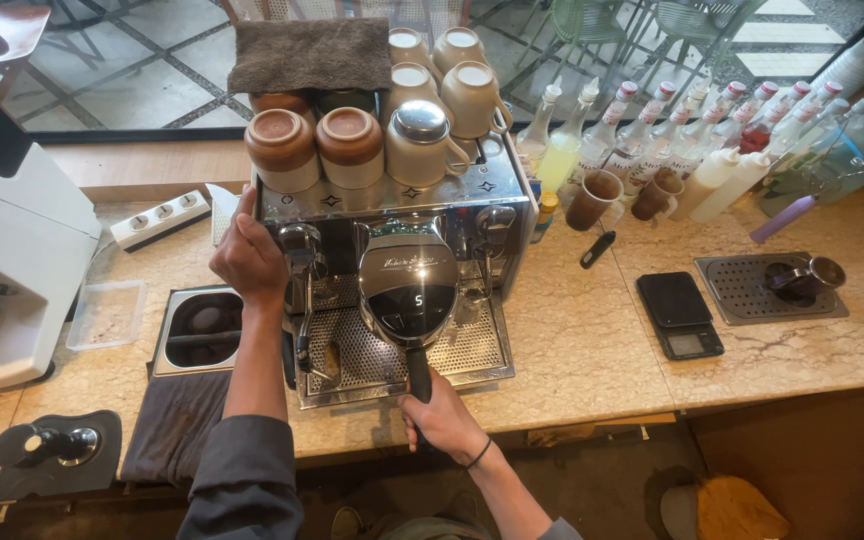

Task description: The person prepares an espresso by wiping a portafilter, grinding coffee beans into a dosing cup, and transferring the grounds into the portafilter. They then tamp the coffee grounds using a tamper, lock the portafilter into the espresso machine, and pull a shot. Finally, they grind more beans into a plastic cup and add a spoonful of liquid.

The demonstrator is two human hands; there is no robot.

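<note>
A chrome espresso machine [492, 215] stands on the stone counter, with cups stacked on top. My left hand [248, 258] rests on the machine's left side, fingers wrapped round its upper left corner by the steam knob. The steam wand [304, 320] hangs just below that hand. My right hand [444, 420] grips the black handle of the portafilter [419, 372], which points toward me from under the group head [414, 285]. The drip tray grille [472, 345] lies beneath.
A knock box [177, 335] sits left of the machine, with a dark cloth [174, 425] and a tamper on a mat [50, 445] in front. A white grinder [12, 260] is far left. To the right are a scale [679, 312], a rinser tray [742, 290] and syrup bottles [652, 130].
</note>
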